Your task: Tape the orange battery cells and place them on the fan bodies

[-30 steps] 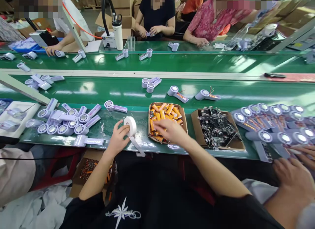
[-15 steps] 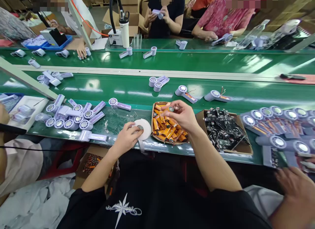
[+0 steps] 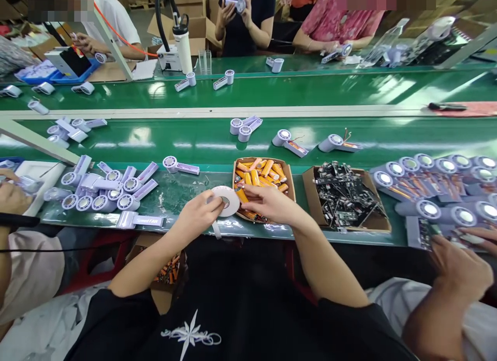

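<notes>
A roll of white tape [image 3: 232, 199] is gripped in my left hand [image 3: 201, 212], its fingers closed at the core and a loose strip hanging below. Close beside the roll, my right hand [image 3: 272, 201] pinches an orange cylindrical battery [image 3: 241, 195] between thumb and fingers. The hand covers part of a cardboard box [image 3: 292, 180] heaped with more orange batteries [image 3: 267, 168]. Whether the held battery touches the tape I cannot tell.
Right of the batteries stands a box of black circuit boards [image 3: 344, 200]. Lilac fan bodies [image 3: 103, 187] are piled at left, and more fans [image 3: 429, 211] lie at right by a co-worker's hands [image 3: 460, 260]. Several fans sit on the green conveyor [image 3: 174, 136]; people work across it.
My right hand has come down and left with the battery, from above the box to beside the tape roll. My left hand still holds the roll, now tilted. The view has shifted slightly.
</notes>
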